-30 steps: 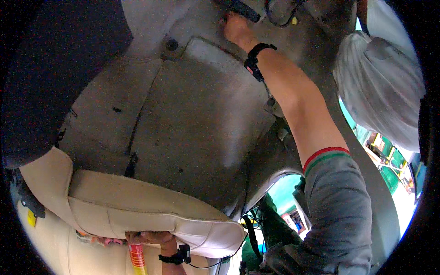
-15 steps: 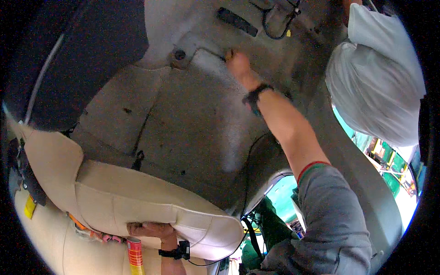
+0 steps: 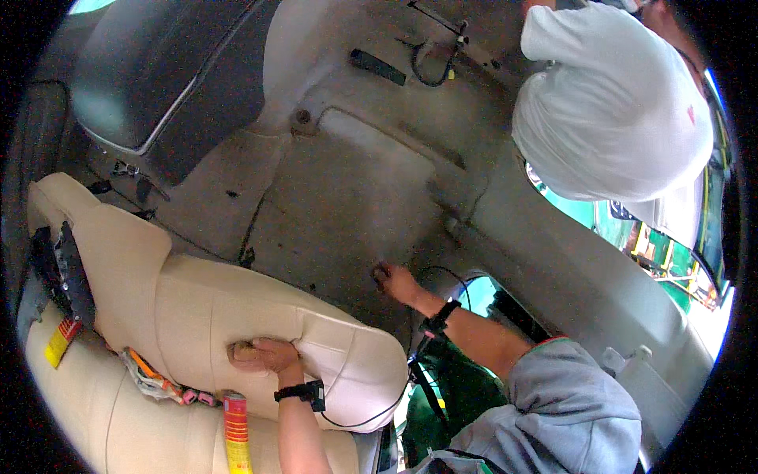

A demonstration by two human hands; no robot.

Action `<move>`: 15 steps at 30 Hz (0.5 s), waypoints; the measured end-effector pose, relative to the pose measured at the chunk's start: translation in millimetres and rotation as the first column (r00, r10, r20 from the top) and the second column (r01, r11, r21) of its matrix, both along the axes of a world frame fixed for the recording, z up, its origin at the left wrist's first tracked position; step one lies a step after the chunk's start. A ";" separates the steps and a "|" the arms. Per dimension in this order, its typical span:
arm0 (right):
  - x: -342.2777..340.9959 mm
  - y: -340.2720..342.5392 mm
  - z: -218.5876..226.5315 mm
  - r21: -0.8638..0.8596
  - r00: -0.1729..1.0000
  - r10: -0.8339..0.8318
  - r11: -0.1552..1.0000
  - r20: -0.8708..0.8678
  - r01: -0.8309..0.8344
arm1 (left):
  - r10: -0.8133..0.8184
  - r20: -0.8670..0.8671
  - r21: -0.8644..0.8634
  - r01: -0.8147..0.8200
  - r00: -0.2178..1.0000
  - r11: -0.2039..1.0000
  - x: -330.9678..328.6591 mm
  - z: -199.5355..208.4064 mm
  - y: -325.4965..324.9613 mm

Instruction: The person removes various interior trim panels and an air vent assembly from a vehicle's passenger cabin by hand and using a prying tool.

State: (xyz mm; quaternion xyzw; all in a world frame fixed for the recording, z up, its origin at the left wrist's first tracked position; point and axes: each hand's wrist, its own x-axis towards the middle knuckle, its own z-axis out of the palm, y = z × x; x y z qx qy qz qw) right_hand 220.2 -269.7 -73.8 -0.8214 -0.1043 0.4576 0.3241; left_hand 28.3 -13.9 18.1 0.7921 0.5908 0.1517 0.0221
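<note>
Low over the worn grey-brown car floor carpet, my right hand is closed, with its fingertips curled down. Something dark shows at the fingers, too small to name. My left hand rests on the beige seat cushion, fingers stretched to the left and partly in shade. A dark strap with a small black device circles each wrist, and a thin black cable runs from the left one. Just below the left hand, a red and yellow tube-shaped can lies against the seat.
An orange and grey bundle lies along the seat's fold. A dark console stands at the upper left. Ahead are a black pedal and a loose cable loop. Someone in a white shirt leans in at the doorway, upper right.
My right hand has come back from the far part of the carpet toward the seat and door sill. The left hand stays on the cushion. The view has shifted, showing more of the console.
</note>
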 end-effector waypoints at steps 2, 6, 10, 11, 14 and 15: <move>-31.5 -20.1 16.8 -0.033 0.996 0.034 0.999 0.078 -0.032 | -0.007 -0.107 0.025 0.010 0.994 1.000 0.6 1.2 1.9; -94.3 -82.9 25.0 -0.420 0.986 0.167 0.894 -0.015 -0.158 | 0.002 -0.362 0.138 0.051 0.932 0.989 -8.0 -6.0 4.0; -86.7 -84.7 97.4 -0.324 0.967 -0.157 0.942 -0.202 0.086 | -0.026 -0.461 0.163 0.114 0.887 0.980 -3.6 -6.2 8.2; -85.6 -82.1 119.2 -0.308 0.987 -0.128 0.947 -0.099 0.092 | -0.007 -0.456 0.164 0.092 0.890 0.982 -8.3 -16.8 9.9; -109.4 -112.7 135.1 -0.313 0.986 -0.164 0.937 -0.001 0.155 | 0.047 -0.474 0.230 0.071 0.879 0.971 -6.5 -15.6 13.9; -116.5 -129.9 140.4 -0.269 0.992 -0.115 0.955 0.060 0.127 | 0.068 -0.483 0.263 0.071 0.873 0.962 0.6 -11.8 13.3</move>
